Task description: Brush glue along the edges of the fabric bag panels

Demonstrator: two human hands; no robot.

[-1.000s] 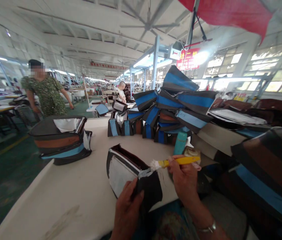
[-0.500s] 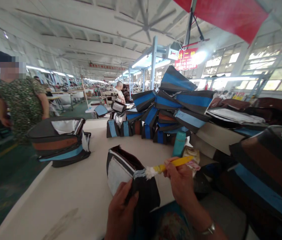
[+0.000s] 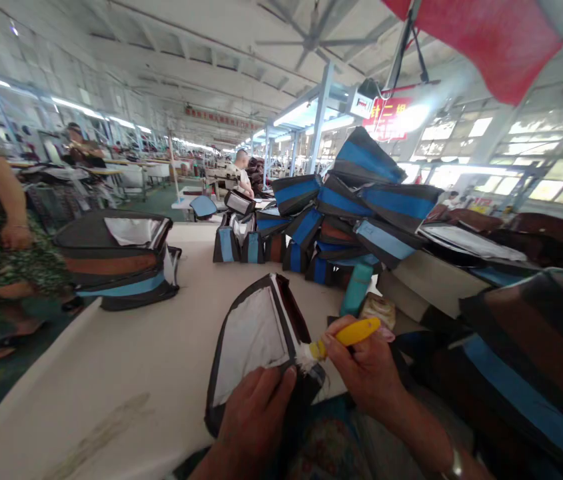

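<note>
My right hand (image 3: 368, 367) is closed round the yellow handle of a brush (image 3: 348, 333). The brush's pale, frayed bristles touch the near corner of a dark fabric bag piece (image 3: 254, 327) with a white lining panel and a slit-like brown opening along its upper edge. My left hand (image 3: 256, 407) grips the near edge of this bag piece, its fingers over the panel and the thumb side by the bristles. The piece stands tilted on the pale table top (image 3: 161, 360), and its lower near part is hidden by my left hand.
Stacked bag pieces (image 3: 116, 260) stand at the table's left edge. A high pile of blue-striped pieces (image 3: 366, 193) rises at the back, with a teal bottle (image 3: 356, 290) before it. More striped pieces (image 3: 536, 360) crowd the right side. A person (image 3: 1, 220) is at far left.
The bag piece has turned so its white panel faces me more. The brush has shifted slightly down along its edge. The person at left has moved further left, partly out of view.
</note>
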